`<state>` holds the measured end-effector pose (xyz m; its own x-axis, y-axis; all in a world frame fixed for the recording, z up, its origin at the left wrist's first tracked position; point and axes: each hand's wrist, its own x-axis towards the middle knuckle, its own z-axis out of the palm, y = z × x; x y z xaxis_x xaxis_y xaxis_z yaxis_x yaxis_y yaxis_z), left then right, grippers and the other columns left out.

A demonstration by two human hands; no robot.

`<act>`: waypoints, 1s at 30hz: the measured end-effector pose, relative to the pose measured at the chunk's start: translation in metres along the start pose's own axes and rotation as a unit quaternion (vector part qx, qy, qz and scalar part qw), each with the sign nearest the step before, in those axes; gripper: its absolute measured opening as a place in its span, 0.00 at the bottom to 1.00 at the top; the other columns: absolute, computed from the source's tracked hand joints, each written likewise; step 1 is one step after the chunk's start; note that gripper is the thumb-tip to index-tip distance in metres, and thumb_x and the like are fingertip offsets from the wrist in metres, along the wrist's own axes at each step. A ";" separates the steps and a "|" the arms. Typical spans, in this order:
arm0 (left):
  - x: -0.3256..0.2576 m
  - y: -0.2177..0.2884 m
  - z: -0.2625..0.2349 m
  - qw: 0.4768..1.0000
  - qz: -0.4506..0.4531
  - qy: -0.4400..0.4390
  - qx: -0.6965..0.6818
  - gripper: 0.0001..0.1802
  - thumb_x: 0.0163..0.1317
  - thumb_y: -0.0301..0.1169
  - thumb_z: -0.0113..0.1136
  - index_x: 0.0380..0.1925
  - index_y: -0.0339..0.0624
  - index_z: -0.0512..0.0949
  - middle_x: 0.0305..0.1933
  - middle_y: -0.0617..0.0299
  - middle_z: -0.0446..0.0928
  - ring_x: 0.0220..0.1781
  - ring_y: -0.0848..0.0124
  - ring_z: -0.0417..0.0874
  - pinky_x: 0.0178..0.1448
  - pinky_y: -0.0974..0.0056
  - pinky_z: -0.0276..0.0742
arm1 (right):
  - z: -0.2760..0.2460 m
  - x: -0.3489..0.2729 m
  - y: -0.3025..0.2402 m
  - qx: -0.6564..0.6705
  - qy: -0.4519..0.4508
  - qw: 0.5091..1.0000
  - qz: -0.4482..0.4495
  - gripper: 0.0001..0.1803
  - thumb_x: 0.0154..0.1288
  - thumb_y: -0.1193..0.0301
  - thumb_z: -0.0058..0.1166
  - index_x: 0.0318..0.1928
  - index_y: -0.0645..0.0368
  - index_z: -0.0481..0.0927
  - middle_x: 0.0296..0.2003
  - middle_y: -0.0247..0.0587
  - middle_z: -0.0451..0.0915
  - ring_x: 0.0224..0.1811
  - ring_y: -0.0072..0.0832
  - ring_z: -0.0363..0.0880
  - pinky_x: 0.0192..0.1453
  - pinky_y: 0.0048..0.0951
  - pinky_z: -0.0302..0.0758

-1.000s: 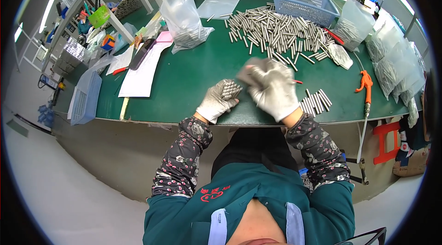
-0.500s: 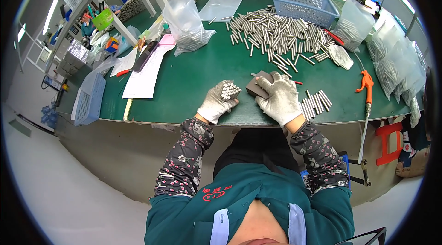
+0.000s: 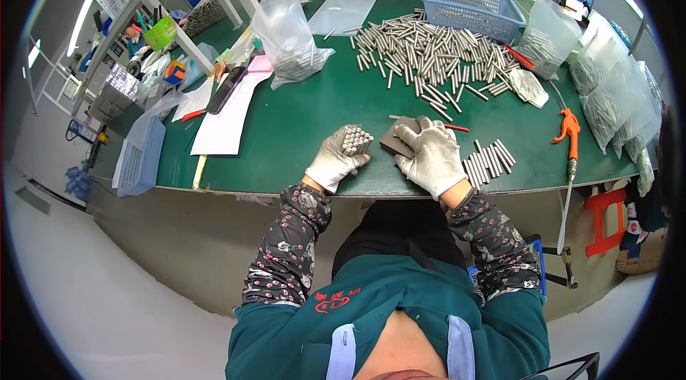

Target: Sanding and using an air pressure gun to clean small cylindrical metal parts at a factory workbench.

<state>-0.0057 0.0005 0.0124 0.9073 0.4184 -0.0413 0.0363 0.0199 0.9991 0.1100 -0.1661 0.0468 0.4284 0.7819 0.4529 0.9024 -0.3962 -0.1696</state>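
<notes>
In a pale work glove, my left hand [image 3: 334, 160] is wrapped round a bundle of metal pins [image 3: 356, 141], their ends facing up. My right hand [image 3: 433, 156], gloved too, grips a dark grey-brown block [image 3: 398, 138] with its fingers over the top. The block is close to the bundle but apart from it. A thin red-ended tool [image 3: 456, 128] lies on the table behind the right hand, partly hidden by it. Beside my right wrist, several loose pins [image 3: 489, 161] lie in a row. A large heap of similar pins [image 3: 429, 51] spreads farther back.
The green table [image 3: 286, 155] bears a blue basket [image 3: 471, 8] behind the heap. Bags of pins [image 3: 611, 94] stand at the right, near an orange air gun [image 3: 569, 126]. Another bag [image 3: 289, 37], paper [image 3: 225, 119] and a second basket [image 3: 141, 158] are at the left.
The block and my right hand have shifted slightly to the left, and more of the red-ended tool shows. My left hand still holds the bundle in nearly the same place.
</notes>
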 end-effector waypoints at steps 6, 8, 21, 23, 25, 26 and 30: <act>0.001 -0.001 0.000 1.000 0.006 0.004 -0.001 0.25 0.46 0.19 0.63 0.46 0.40 0.67 0.29 0.67 0.73 0.25 0.80 0.72 0.21 0.76 0.68 | 0.000 0.000 0.000 -0.002 -0.007 1.000 0.000 0.23 0.44 0.61 0.55 0.44 0.49 0.77 0.40 0.47 0.72 0.43 0.41 0.71 0.45 0.40 0.68; 0.001 -0.001 -0.001 1.000 0.007 0.002 0.000 0.24 0.46 0.19 0.63 0.45 0.40 0.68 0.29 0.68 0.73 0.24 0.80 0.72 0.21 0.76 0.68 | 0.000 0.000 0.000 -0.008 -0.004 1.000 -0.004 0.23 0.44 0.61 0.55 0.45 0.49 0.77 0.40 0.47 0.72 0.43 0.40 0.71 0.45 0.40 0.68; -0.004 0.010 0.002 1.000 -0.007 0.003 -0.001 0.24 0.45 0.19 0.63 0.44 0.42 0.69 0.28 0.69 0.73 0.23 0.82 0.70 0.19 0.78 0.64 | -0.029 0.009 -0.023 0.135 0.094 0.985 -0.050 0.26 0.40 0.63 0.59 0.45 0.54 0.78 0.45 0.58 0.71 0.48 0.48 0.70 0.53 0.40 0.66; -0.002 0.008 0.000 0.999 -0.005 -0.020 -0.030 0.23 0.45 0.19 0.63 0.43 0.42 0.69 0.28 0.69 0.73 0.23 0.82 0.71 0.19 0.78 0.64 | -0.017 0.013 -0.014 0.159 0.049 0.983 -0.077 0.25 0.42 0.62 0.57 0.45 0.54 0.78 0.44 0.57 0.71 0.47 0.48 0.70 0.52 0.43 0.66; -0.003 0.007 0.000 1.000 -0.004 -0.007 -0.015 0.22 0.45 0.20 0.63 0.42 0.42 0.70 0.28 0.69 0.73 0.23 0.81 0.71 0.19 0.78 0.64 | -0.011 0.021 0.005 -0.045 0.063 0.997 0.015 0.24 0.42 0.64 0.56 0.45 0.53 0.78 0.44 0.55 0.72 0.46 0.45 0.70 0.49 0.42 0.67; -0.001 0.008 0.001 1.000 -0.002 0.004 0.000 0.21 0.45 0.20 0.63 0.41 0.42 0.70 0.28 0.69 0.73 0.23 0.81 0.71 0.19 0.78 0.65 | -0.020 0.024 0.011 -0.034 0.040 0.996 0.075 0.23 0.42 0.64 0.56 0.44 0.52 0.78 0.44 0.54 0.72 0.47 0.44 0.70 0.48 0.40 0.67; 0.001 0.002 -0.002 1.000 0.006 0.012 -0.005 0.19 0.45 0.20 0.63 0.39 0.41 0.70 0.27 0.68 0.73 0.23 0.80 0.71 0.19 0.76 0.67 | -0.006 0.015 0.011 -0.006 0.053 0.998 0.021 0.22 0.44 0.61 0.56 0.44 0.50 0.78 0.41 0.49 0.72 0.45 0.42 0.70 0.47 0.39 0.68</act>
<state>-0.0054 0.0028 0.0146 0.8969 0.4412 -0.0292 0.0213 0.0228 0.9995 0.1257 -0.1617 0.0574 0.4572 0.7099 0.5358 0.8832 -0.4330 -0.1799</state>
